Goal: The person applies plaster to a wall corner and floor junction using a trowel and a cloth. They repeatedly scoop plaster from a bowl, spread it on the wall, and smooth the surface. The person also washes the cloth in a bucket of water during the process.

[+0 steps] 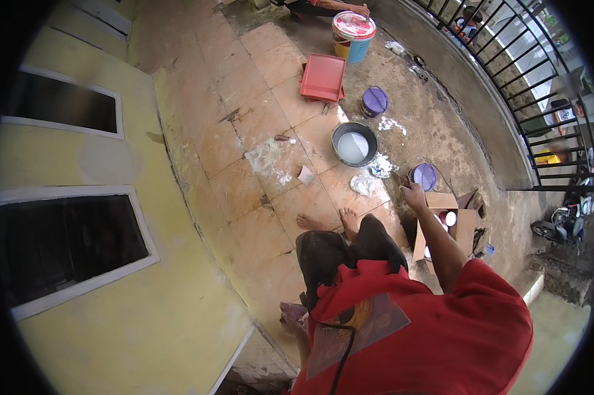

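Low beside the yellow wall, my left hand (288,324) is closed on a crumpled mauve cloth (295,311). My right arm stretches forward, and my right hand (413,196) is closed, with a small dark thing jutting from its fingers that I cannot make out. Next to that hand stands a purple-lidded tub (424,175). An open cardboard box (466,230) with white containers inside sits by my right forearm. Ahead of my bare feet is a dark bucket (336,153) of whitish liquid. Crumpled white plastic (362,185) lies between the bucket and my feet.
A yellow wall (93,263) with windows runs along the left. Farther off are another purple tub (375,101), a red paint tray (324,76) and a large paint bucket (353,47), with another person's hand (361,10) above it. A black railing (527,85) bounds the right.
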Demonstrator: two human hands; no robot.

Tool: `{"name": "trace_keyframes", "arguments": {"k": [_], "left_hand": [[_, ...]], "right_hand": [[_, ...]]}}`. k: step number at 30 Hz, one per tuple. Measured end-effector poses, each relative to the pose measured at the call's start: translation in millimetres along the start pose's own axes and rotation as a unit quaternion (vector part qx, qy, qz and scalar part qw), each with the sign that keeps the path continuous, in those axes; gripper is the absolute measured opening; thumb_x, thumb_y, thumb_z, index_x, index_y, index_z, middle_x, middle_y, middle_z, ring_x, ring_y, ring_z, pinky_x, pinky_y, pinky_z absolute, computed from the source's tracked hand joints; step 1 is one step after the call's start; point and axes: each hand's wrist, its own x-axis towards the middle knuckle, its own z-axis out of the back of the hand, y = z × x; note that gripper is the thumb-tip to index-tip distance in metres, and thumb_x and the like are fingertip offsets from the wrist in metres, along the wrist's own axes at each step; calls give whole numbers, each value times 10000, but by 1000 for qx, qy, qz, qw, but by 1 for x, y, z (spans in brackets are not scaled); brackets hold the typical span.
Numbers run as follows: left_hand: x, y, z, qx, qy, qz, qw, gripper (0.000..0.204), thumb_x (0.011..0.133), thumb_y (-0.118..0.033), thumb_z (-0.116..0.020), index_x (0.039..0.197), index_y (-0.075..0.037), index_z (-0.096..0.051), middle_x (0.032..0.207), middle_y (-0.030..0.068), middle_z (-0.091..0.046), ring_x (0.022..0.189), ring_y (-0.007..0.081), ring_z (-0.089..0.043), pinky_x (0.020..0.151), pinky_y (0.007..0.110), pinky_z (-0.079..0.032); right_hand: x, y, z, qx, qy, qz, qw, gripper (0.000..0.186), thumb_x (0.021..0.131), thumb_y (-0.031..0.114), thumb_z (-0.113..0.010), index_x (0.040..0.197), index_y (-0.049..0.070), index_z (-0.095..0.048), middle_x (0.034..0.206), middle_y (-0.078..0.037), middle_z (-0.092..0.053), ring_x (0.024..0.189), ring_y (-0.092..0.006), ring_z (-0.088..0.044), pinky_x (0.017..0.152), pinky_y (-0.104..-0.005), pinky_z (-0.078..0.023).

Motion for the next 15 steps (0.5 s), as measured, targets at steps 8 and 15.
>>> {"name": "trace_keyframes", "arguments": {"k": [8,15], "left_hand": [[132,-169,-21,51,49,-37,997,312,988,-261,-586,1179,-33,-680,978,97,-698,758,225,-669,560,338,-526],[241,-354,-80,80,70,-100,989,317,985,-255,-582,1190,-35,-678,994,101,-699,791,235,-678,590,348,-543]], "right_hand": [[-1,52,-33,43,-60,-196,978,330,846,277,-695,923,-41,-735,770,-209,-717,685,-271,-736,639,-410,-576],[-122,63,-96,154,-78,-395,902,309,832,187,-656,940,-100,-705,833,-224,-720,683,-267,-737,541,-373,-621]]}}
